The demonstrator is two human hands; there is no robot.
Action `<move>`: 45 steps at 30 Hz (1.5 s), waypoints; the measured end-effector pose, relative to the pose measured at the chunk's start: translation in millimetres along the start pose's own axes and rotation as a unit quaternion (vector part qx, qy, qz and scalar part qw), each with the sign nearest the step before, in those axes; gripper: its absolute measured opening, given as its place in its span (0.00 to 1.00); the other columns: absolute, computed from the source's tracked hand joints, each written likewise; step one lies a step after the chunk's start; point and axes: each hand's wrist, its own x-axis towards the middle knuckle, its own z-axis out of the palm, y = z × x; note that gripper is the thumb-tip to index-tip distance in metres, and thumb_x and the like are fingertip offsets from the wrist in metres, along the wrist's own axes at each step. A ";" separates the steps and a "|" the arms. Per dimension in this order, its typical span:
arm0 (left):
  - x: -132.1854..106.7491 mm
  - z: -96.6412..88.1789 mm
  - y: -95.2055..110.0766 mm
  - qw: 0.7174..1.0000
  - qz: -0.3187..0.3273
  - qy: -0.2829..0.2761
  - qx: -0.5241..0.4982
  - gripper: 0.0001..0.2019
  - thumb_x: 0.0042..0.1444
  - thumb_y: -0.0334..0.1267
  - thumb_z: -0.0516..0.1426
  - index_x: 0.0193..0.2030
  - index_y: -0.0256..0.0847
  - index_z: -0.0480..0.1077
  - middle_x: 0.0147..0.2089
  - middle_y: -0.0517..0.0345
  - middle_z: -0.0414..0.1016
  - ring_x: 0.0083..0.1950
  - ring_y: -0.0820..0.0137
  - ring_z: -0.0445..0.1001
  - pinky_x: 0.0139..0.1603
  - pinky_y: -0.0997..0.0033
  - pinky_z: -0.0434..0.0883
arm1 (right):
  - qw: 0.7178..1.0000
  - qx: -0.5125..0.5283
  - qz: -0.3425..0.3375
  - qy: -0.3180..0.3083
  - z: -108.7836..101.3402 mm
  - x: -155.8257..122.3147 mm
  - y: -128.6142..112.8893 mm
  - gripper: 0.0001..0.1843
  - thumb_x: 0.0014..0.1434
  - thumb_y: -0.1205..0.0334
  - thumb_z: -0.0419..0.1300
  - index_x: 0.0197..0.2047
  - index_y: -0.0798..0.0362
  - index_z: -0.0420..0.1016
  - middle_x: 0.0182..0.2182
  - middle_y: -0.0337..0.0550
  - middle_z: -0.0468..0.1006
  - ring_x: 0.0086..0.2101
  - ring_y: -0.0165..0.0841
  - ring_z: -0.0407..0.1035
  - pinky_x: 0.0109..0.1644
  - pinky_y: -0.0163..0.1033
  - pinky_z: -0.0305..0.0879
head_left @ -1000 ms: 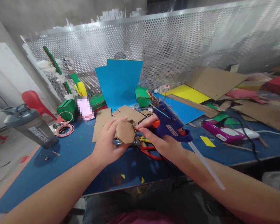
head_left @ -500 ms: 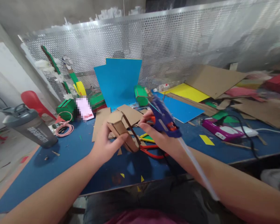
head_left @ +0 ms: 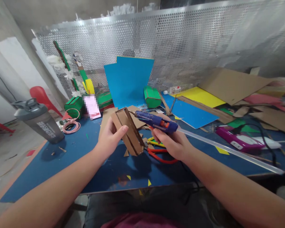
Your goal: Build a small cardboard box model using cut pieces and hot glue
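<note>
In my left hand (head_left: 110, 134) is a small brown cardboard box (head_left: 129, 131), held tilted above the table with the thumb across its near face. My right hand (head_left: 173, 142) grips a blue hot glue gun (head_left: 156, 121) with an orange trigger. Its nozzle points left, close to the upper edge of the box; whether it touches I cannot tell. A long clear glue stick (head_left: 228, 150) sticks out of the gun's back end. Below the hands lie red-handled pliers (head_left: 162, 156) and a yellow-handled tool (head_left: 156, 143), partly hidden by my right hand.
On the blue table (head_left: 85, 171) stand a grey shaker bottle (head_left: 41, 122) and a green box (head_left: 152, 96). Blue boards (head_left: 130, 82) lean on the perforated metal panel (head_left: 180, 57). A purple power strip (head_left: 239, 139) with cables and cardboard sheets (head_left: 235, 84) lie at the right.
The glue gun has swung from pointing up to nearly level, its nozzle now by the box. My left hand has turned the box so its long side shows. The view has shifted slightly left.
</note>
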 end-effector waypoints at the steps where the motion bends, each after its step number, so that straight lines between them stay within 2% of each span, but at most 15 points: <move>1: -0.5 0.8 -0.2 1.000 0.003 -0.002 -0.001 0.34 0.51 0.63 0.72 0.56 0.42 0.75 0.58 0.44 0.84 0.60 0.47 0.82 0.57 0.52 0.82 | 1.000 0.008 0.002 -0.026 0.6 -1.1 -1.3 0.11 0.71 0.47 0.63 0.48 0.45 0.76 0.27 0.36 0.72 0.23 0.32 0.64 0.26 0.39 0.63; 3: -1.3 1.9 -0.5 1.000 0.006 -0.002 -0.001 0.35 0.50 0.63 0.73 0.57 0.43 0.75 0.58 0.44 0.83 0.60 0.48 0.82 0.56 0.52 0.82 | 0.998 0.023 0.013 -0.062 1.5 -2.9 -3.5 0.10 0.73 0.49 0.61 0.50 0.45 0.74 0.26 0.35 0.70 0.23 0.32 0.63 0.25 0.38 0.60; 6: -1.8 1.9 0.8 1.000 0.001 -0.001 0.002 0.36 0.50 0.64 0.72 0.57 0.42 0.75 0.59 0.43 0.83 0.61 0.47 0.81 0.57 0.52 0.82 | 0.997 0.037 0.031 -0.054 1.2 -4.0 -2.9 0.10 0.72 0.49 0.61 0.48 0.45 0.73 0.26 0.35 0.69 0.23 0.32 0.62 0.25 0.39 0.58; 9: -1.6 0.2 3.0 1.000 -0.025 0.007 0.010 0.36 0.51 0.66 0.71 0.57 0.41 0.75 0.59 0.42 0.83 0.60 0.46 0.82 0.54 0.52 0.82 | 0.998 0.034 0.045 0.008 -3.6 -0.6 3.5 0.10 0.70 0.49 0.63 0.46 0.45 0.73 0.30 0.37 0.72 0.27 0.34 0.66 0.31 0.41 0.65; 11: -1.2 -0.8 3.6 0.999 -0.048 0.012 0.008 0.37 0.52 0.67 0.70 0.59 0.42 0.75 0.59 0.43 0.83 0.61 0.46 0.81 0.53 0.52 0.82 | 0.996 0.063 0.048 0.043 -9.1 4.8 8.8 0.13 0.66 0.49 0.67 0.49 0.44 0.75 0.33 0.39 0.75 0.31 0.36 0.69 0.36 0.43 0.70; 15: -1.0 -0.9 1.7 0.997 -0.071 0.009 -0.010 0.38 0.52 0.68 0.69 0.59 0.43 0.75 0.58 0.44 0.84 0.62 0.47 0.81 0.58 0.51 0.81 | 0.988 0.133 0.054 0.055 -18.5 19.1 16.4 0.24 0.58 0.54 0.72 0.56 0.40 0.76 0.40 0.39 0.80 0.40 0.38 0.75 0.48 0.46 0.78; 19: -1.9 -1.1 -1.5 0.997 -0.075 -0.003 -0.015 0.37 0.53 0.66 0.69 0.61 0.44 0.75 0.60 0.44 0.84 0.64 0.46 0.81 0.59 0.49 0.80 | 0.985 0.108 0.017 0.133 -21.4 27.8 18.7 0.21 0.57 0.57 0.75 0.53 0.39 0.77 0.45 0.38 0.82 0.47 0.39 0.79 0.59 0.49 0.79; 21: -2.0 -2.2 -3.1 0.998 -0.068 -0.003 -0.011 0.36 0.53 0.65 0.69 0.62 0.44 0.75 0.62 0.44 0.83 0.66 0.46 0.79 0.60 0.49 0.79 | 0.982 0.093 -0.010 0.167 -22.7 28.3 16.5 0.20 0.60 0.57 0.74 0.53 0.39 0.76 0.43 0.37 0.83 0.46 0.40 0.81 0.57 0.50 0.80; 25: -1.7 -3.8 -4.8 0.998 -0.058 -0.011 -0.020 0.39 0.52 0.66 0.70 0.63 0.43 0.74 0.61 0.44 0.83 0.64 0.46 0.80 0.60 0.49 0.79 | 0.972 0.052 -0.053 0.224 -25.5 25.5 3.7 0.18 0.65 0.56 0.71 0.56 0.36 0.74 0.41 0.38 0.82 0.41 0.41 0.82 0.45 0.49 0.84; 29: -2.5 -1.2 -2.7 0.998 -0.045 -0.013 -0.031 0.39 0.47 0.67 0.73 0.56 0.41 0.74 0.58 0.42 0.84 0.62 0.44 0.81 0.58 0.50 0.81 | 0.957 -0.010 -0.085 0.277 -21.3 22.7 -11.7 0.17 0.62 0.59 0.73 0.51 0.39 0.74 0.43 0.40 0.79 0.38 0.39 0.80 0.38 0.47 0.84; 33: -2.3 1.6 -0.8 0.999 -0.023 0.016 -0.023 0.35 0.46 0.64 0.74 0.52 0.42 0.75 0.55 0.42 0.85 0.61 0.45 0.82 0.59 0.48 0.80 | 0.954 -0.030 -0.117 0.276 -13.7 18.0 -18.0 0.20 0.60 0.62 0.75 0.50 0.41 0.71 0.46 0.41 0.78 0.35 0.37 0.80 0.37 0.45 0.85; 36: -0.8 2.4 0.7 0.999 0.003 0.043 -0.006 0.33 0.47 0.61 0.75 0.52 0.41 0.75 0.56 0.43 0.85 0.60 0.46 0.82 0.60 0.48 0.80 | 0.960 -0.015 -0.103 0.259 -11.6 13.7 -18.3 0.21 0.61 0.64 0.74 0.52 0.39 0.71 0.45 0.40 0.79 0.36 0.39 0.81 0.39 0.48 0.86; 42: -1.5 5.8 7.6 0.997 0.042 0.055 0.019 0.31 0.48 0.56 0.75 0.52 0.42 0.75 0.55 0.44 0.84 0.58 0.48 0.83 0.61 0.47 0.80 | 0.971 0.016 -0.095 0.220 -9.5 8.1 -14.4 0.20 0.59 0.66 0.74 0.50 0.40 0.75 0.38 0.38 0.83 0.36 0.41 0.83 0.43 0.51 0.87; 45: -3.0 6.8 8.9 0.997 0.049 0.062 0.023 0.31 0.47 0.55 0.76 0.52 0.44 0.73 0.54 0.45 0.85 0.57 0.48 0.83 0.59 0.47 0.80 | 0.978 0.001 -0.091 0.188 -7.6 4.3 -7.1 0.15 0.59 0.65 0.74 0.47 0.42 0.78 0.37 0.40 0.84 0.35 0.42 0.83 0.48 0.54 0.85</move>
